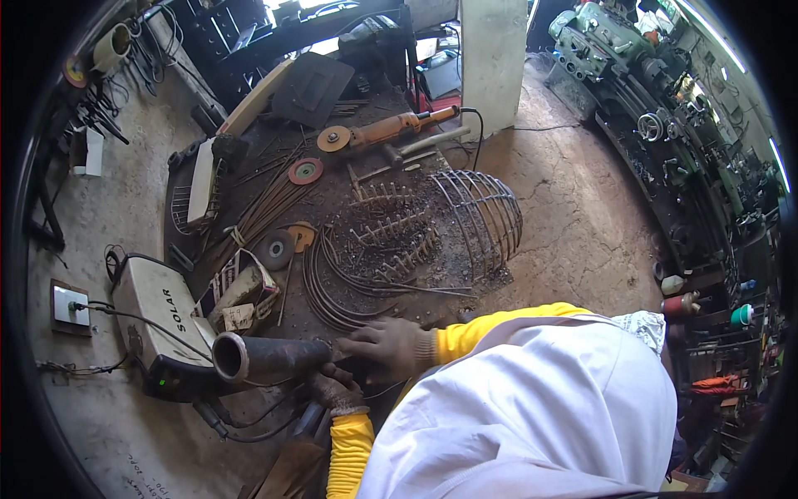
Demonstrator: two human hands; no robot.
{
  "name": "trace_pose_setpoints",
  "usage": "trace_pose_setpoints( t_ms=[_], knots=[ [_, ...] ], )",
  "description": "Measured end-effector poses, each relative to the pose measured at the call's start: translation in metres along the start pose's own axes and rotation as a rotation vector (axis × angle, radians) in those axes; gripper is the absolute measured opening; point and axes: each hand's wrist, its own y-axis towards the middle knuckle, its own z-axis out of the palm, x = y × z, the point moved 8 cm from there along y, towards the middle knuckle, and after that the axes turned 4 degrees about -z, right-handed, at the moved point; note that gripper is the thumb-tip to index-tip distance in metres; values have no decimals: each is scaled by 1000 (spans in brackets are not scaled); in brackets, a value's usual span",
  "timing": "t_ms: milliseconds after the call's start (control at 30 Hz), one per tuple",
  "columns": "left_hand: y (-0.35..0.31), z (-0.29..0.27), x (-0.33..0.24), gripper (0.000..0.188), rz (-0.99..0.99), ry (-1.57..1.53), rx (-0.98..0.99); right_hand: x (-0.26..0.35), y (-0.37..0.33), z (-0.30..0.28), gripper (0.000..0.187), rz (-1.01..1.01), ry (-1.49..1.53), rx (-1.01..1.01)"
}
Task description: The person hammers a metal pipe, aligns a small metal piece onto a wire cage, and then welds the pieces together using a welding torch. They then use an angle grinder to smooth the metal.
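Note:
A dark metal pipe [283,358] lies across the near left of the work table, its hollow mouth facing left. My left hand [337,391], in a soiled glove, has its fingers curled at the underside of the pipe's right end. My right hand [391,346], gloved too, lies beside that same end with its fingers stretched toward the pipe. Just beyond the right hand is a bundle of curved metal rods [320,287]. A domed cage of bent rods [480,218] stands at the table's right edge.
An orange angle grinder [391,129] lies at the back, near loose discs [305,171] and a hammer [416,145]. A pale machine box [162,308] with cables sits left. Upright pegs [391,224] rise mid-table. A lathe [632,108] stands across the floor at right.

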Motion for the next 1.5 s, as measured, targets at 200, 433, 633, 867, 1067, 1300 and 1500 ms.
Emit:
trace_pose_setpoints(
  t_ms=[200, 433, 633, 867, 1067, 1300, 1500],
  knots=[
    [2, -2, -24, 40, 14, 121, 577, 12, 45, 39, 121, 183, 78, 209],
    [-44, 32, -89, 28, 221, 1164, 808, 15, 45, 58, 130, 318, 121, 278],
    [-21, 16, -72, 24, -45, 863, 733, 16, 47, 51, 129, 265, 145, 393],
    [-33, 31, -78, 26, 141, 948, 746, 21, 42, 56, 124, 383, 116, 252],
    [-21, 17, -74, 35, 49, 1030, 687, 7, 50, 70, 119, 431, 168, 173],
    [-16, 14, -72, 37, 365, 1131, 656, 9, 49, 64, 109, 344, 79, 190],
    [-29, 20, -59, 35, 347, 1030, 563, -6, 62, 52, 111, 189, 105, 419]
  ],
)
